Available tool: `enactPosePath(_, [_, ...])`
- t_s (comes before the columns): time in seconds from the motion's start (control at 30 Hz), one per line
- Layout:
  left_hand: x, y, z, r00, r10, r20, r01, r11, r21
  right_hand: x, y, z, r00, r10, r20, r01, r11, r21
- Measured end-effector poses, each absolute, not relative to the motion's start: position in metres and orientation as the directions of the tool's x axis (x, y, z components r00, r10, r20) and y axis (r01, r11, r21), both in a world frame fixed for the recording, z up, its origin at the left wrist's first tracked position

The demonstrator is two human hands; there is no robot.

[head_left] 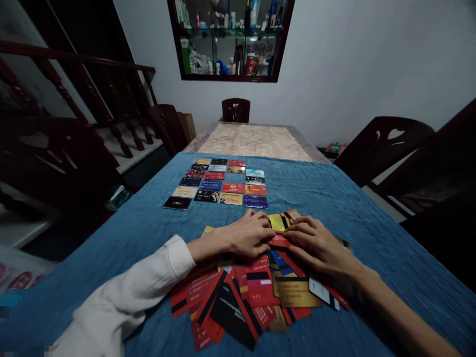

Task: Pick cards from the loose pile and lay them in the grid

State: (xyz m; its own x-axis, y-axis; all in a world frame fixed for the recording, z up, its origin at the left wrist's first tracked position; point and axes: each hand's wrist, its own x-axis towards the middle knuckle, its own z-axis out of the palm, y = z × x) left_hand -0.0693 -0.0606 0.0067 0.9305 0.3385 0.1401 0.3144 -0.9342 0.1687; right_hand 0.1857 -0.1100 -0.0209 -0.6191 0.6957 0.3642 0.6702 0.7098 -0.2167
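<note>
A loose heap of plastic cards (256, 292), mostly red, black and gold, lies on the blue cloth (353, 208) in front of me. My left hand (247, 234), in a white sleeve, rests palm down on the heap's far edge with fingers curled. My right hand (316, 245) lies beside it. The fingertips of both hands meet on one red card (279, 241). Next to that card, yellow and orange cards (283, 219) stick out beyond the fingers. Farther away, several cards (219, 182) lie face up in neat rows.
Beyond the blue cloth the bare patterned tabletop (253, 141) runs to a dark chair (235, 109). More dark chairs stand at the right (386, 146) and left (169, 126). A stair railing (74, 89) is at left, a glass wall cabinet (230, 39) behind.
</note>
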Motion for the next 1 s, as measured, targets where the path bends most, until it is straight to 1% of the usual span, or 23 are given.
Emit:
enactPosePath(0.13, [-0.07,-0.056,0.006,0.923,0.357,0.14,0.326,-0.923,0.205,0.186,-0.108,-0.024,-0.588,0.683,0.433,0.675,0.709,-0.202])
enactPosePath(0.27, [-0.069,-0.052,0.004,0.911,0.383,0.153,0.334,-0.902,0.273,0.187,-0.106,-0.029,-0.537,0.687,0.49,0.703,0.685,-0.19])
enactPosePath(0.4, [-0.069,-0.047,0.001,0.89,0.431,0.151,0.37,-0.874,0.315,0.188,-0.102,-0.036,-0.486,0.692,0.535,0.717,0.665,-0.208])
enactPosePath(0.53, [-0.068,-0.042,-0.002,0.867,0.47,0.168,0.384,-0.844,0.375,0.185,-0.101,-0.037,-0.431,0.726,0.536,0.736,0.627,-0.256])
enactPosePath(0.67, [-0.069,-0.039,-0.005,0.85,0.485,0.204,0.368,-0.825,0.428,0.181,-0.102,-0.037,-0.384,0.742,0.55,0.759,0.593,-0.27])
enactPosePath(0.8, [-0.069,-0.039,-0.005,0.831,0.508,0.228,0.368,-0.808,0.46,0.18,-0.1,-0.039,-0.361,0.746,0.559,0.772,0.576,-0.27])
enactPosePath(1.0, [-0.069,-0.038,-0.005,0.827,0.521,0.212,0.376,-0.792,0.481,0.18,-0.098,-0.043,-0.346,0.755,0.556,0.777,0.563,-0.282])
